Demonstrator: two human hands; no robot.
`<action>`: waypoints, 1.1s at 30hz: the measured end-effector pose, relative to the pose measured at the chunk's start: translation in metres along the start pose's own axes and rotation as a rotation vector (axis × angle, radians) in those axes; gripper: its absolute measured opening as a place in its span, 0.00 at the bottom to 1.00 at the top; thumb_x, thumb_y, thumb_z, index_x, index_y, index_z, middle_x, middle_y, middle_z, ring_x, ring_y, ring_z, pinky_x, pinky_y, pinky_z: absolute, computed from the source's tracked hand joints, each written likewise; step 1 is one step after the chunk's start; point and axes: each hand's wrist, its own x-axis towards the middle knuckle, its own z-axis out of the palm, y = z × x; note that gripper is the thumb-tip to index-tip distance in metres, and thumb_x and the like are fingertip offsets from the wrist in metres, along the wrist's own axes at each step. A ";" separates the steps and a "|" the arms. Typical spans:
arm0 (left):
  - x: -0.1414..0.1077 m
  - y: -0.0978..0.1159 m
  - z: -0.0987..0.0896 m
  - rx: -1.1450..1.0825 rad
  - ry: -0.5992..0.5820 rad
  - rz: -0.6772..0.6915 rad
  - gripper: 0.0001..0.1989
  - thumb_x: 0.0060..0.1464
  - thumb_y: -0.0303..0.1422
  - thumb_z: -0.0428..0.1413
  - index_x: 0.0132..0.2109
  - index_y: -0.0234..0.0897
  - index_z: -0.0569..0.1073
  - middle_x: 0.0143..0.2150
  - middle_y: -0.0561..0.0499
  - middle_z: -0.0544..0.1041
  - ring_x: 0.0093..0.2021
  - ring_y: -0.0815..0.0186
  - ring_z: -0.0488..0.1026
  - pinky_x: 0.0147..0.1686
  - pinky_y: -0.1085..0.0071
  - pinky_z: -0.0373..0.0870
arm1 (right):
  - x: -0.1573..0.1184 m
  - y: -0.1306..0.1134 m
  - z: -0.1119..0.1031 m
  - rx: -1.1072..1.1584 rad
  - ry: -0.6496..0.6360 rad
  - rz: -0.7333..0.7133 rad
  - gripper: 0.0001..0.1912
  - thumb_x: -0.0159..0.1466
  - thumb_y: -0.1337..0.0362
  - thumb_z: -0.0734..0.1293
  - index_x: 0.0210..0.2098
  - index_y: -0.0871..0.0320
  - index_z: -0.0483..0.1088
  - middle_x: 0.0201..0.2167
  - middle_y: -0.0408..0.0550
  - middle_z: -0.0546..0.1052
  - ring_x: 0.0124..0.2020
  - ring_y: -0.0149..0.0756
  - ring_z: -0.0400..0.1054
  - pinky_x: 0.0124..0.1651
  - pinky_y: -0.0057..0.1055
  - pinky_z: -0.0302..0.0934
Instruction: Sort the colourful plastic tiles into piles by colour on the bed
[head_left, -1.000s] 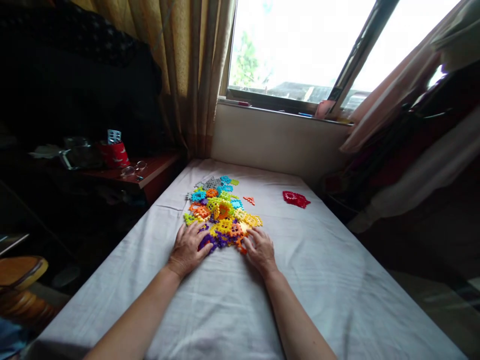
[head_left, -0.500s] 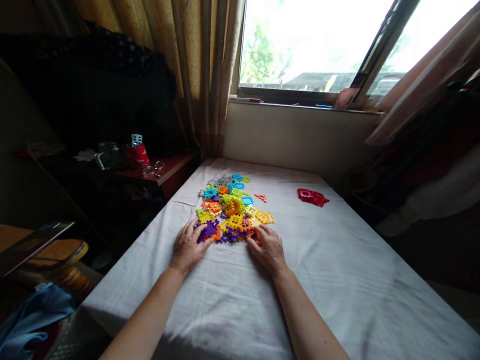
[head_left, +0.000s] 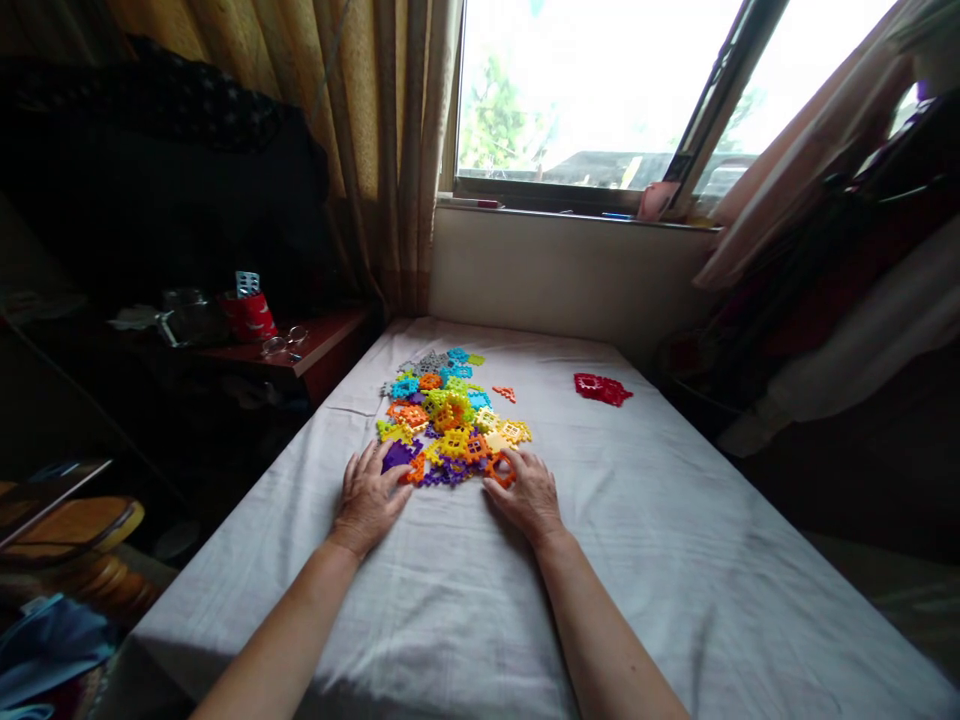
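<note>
A pile of colourful plastic interlocking pieces (head_left: 448,412) lies on the pale sheet, grey and blue at the back, green, yellow, orange and purple nearer. My left hand (head_left: 369,500) rests at its near left edge, fingers apart, beside a purple piece (head_left: 400,455). At the near right edge my right hand (head_left: 529,495) lies with fingers spread, its thumb and fingertips touching an orange ring-like piece (head_left: 501,469). One small orange triangular piece (head_left: 504,393) sits apart, right of the pile. Farther right is a group of red pieces (head_left: 602,388).
The sheet-covered surface (head_left: 637,560) stretches around the pile. On the left, a dark red table (head_left: 330,345) bears a red cup (head_left: 251,318), a glass jar (head_left: 193,318) and eyeglasses (head_left: 285,342). Clothes (head_left: 847,310) hang at the right, and a window is behind.
The view has shifted slightly to the right, so the scene sits farther left. Both hands stay by the pile, and the left fingers have drawn back slightly from the purple piece.
</note>
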 end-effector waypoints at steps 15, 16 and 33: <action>0.004 -0.005 -0.005 -0.043 0.145 0.168 0.11 0.63 0.38 0.52 0.44 0.45 0.80 0.58 0.46 0.76 0.61 0.53 0.69 0.60 0.49 0.66 | 0.008 0.020 0.008 0.064 0.073 0.068 0.20 0.62 0.61 0.68 0.53 0.57 0.72 0.49 0.54 0.78 0.50 0.44 0.70 0.53 0.38 0.61; 0.004 -0.005 -0.004 -0.044 0.157 0.179 0.11 0.63 0.37 0.52 0.45 0.45 0.80 0.58 0.46 0.76 0.61 0.53 0.69 0.60 0.49 0.66 | 0.008 0.020 0.008 0.069 0.074 0.070 0.20 0.62 0.61 0.68 0.53 0.57 0.72 0.50 0.53 0.78 0.50 0.44 0.70 0.53 0.38 0.61; 0.004 -0.007 -0.002 -0.089 0.194 0.208 0.09 0.63 0.35 0.53 0.43 0.43 0.78 0.56 0.46 0.77 0.59 0.54 0.71 0.58 0.50 0.70 | 0.004 0.023 0.012 0.046 0.087 0.041 0.16 0.62 0.61 0.68 0.49 0.54 0.74 0.49 0.50 0.78 0.48 0.41 0.70 0.50 0.35 0.60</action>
